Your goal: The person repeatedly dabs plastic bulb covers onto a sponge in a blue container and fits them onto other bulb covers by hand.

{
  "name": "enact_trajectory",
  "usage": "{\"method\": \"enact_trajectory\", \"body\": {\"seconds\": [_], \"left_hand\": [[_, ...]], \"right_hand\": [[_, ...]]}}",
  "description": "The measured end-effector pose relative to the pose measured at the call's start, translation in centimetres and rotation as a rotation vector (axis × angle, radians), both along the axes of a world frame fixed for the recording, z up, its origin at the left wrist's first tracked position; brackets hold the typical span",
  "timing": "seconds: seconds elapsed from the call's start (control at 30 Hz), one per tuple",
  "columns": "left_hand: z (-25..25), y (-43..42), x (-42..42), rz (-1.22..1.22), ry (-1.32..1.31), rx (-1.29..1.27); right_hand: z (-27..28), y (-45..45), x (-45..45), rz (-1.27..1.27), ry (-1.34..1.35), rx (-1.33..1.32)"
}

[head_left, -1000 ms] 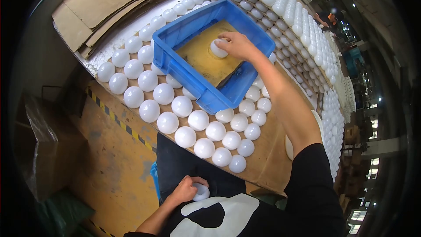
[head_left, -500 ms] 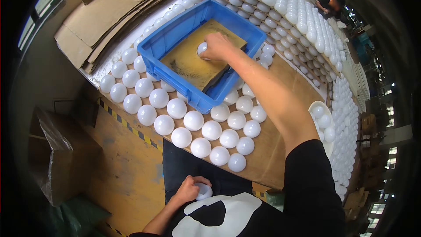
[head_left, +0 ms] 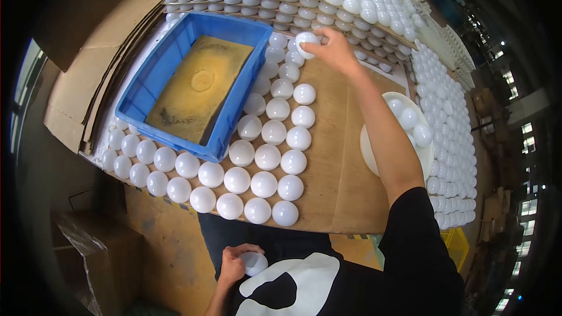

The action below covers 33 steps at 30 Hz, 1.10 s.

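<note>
My right hand (head_left: 332, 50) grips a white dome (head_left: 307, 45) between thumb and fingers, over the far end of the dome rows on the cardboard sheet (head_left: 333, 158). Down at my lap, my left hand (head_left: 235, 262) is closed on another white dome (head_left: 254, 263). A blue bin (head_left: 223, 131) stands on part of the rows; inside it lies a yellow pad (head_left: 202, 85) with a ring mark and dark smudges. Rows of white domes (head_left: 267, 157) run beside and in front of the bin.
Stacked layers of domes (head_left: 304, 0) rise behind the sheet. A round white tray (head_left: 369, 149) with several domes is at the right, partly under my right forearm. Flat cardboard (head_left: 82, 96) lies at the left; an open carton (head_left: 108, 257) stands on the floor.
My right hand has lifted its dome off the pad and carried it out of the bin to the right, over the sheet. The view has turned. My left hand still holds its dome.
</note>
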<state>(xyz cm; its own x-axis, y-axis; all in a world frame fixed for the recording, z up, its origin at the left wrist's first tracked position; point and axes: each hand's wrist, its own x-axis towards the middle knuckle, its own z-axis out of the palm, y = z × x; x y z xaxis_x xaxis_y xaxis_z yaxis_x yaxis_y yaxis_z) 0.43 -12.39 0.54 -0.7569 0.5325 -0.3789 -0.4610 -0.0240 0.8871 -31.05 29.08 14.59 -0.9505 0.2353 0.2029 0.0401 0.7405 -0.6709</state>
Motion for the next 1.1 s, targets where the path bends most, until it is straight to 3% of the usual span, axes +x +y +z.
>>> {"method": "enact_trajectory", "body": {"seconds": [0.07, 0.17, 0.3, 0.47, 0.53, 0.6, 0.67, 0.73, 0.83, 0.87, 1.0, 1.07, 1.1], "left_hand": [[0.4, 0.3, -0.3, -0.020, -0.008, -0.052], [0.7, 0.3, -0.5, 0.018, -0.031, -0.027], [1.4, -0.4, -0.5, 0.121, 0.044, 0.019], [3.7, -0.9, -1.0, 0.166, 0.104, 0.022], [3.8, -1.1, -1.2, 0.281, 0.164, 0.189], [5.3, -0.5, -2.4, 0.352, 0.238, 0.209], [6.1, 0.0, -4.4, 0.448, 0.331, 0.175], [7.6, 1.2, -7.1, 0.515, 0.433, 0.139], [9.8, 4.1, -9.5, 0.650, 0.499, 0.171], [10.0, 5.0, -9.7, 0.662, 0.509, 0.305], [10.6, 6.7, -9.3, 0.786, 0.670, 0.317], [10.2, 6.2, -9.3, 0.898, 0.781, 0.283], [8.9, 5.6, -9.3, 0.851, 1.003, 0.301]], "right_hand": [[-3.8, 2.9, 0.2, -0.122, -0.114, 0.191], [-6.6, 3.6, 0.5, -0.159, -0.313, 0.200], [-9.9, 3.5, -0.4, -0.149, -0.363, 0.256], [-9.8, 2.5, -0.2, -0.071, -0.349, 0.325], [-8.9, 1.8, 0.8, -0.069, -0.339, 0.326], [-7.3, 0.1, 3.1, -0.139, -0.014, 0.185], [-3.8, -4.2, 7.9, 0.019, 0.049, -0.147], [-2.3, -9.8, 13.9, 0.282, -0.015, -0.628], [-2.1, -17.3, 21.6, 0.607, -0.158, -0.915], [-2.2, -19.3, 23.1, 0.655, -0.159, -0.984], [-4.2, -22.1, 24.6, 0.597, 0.017, -1.035], [-4.1, -22.1, 24.5, 0.594, -0.117, -1.328], [-4.1, -22.6, 24.5, 0.579, -0.138, -1.391]]}}
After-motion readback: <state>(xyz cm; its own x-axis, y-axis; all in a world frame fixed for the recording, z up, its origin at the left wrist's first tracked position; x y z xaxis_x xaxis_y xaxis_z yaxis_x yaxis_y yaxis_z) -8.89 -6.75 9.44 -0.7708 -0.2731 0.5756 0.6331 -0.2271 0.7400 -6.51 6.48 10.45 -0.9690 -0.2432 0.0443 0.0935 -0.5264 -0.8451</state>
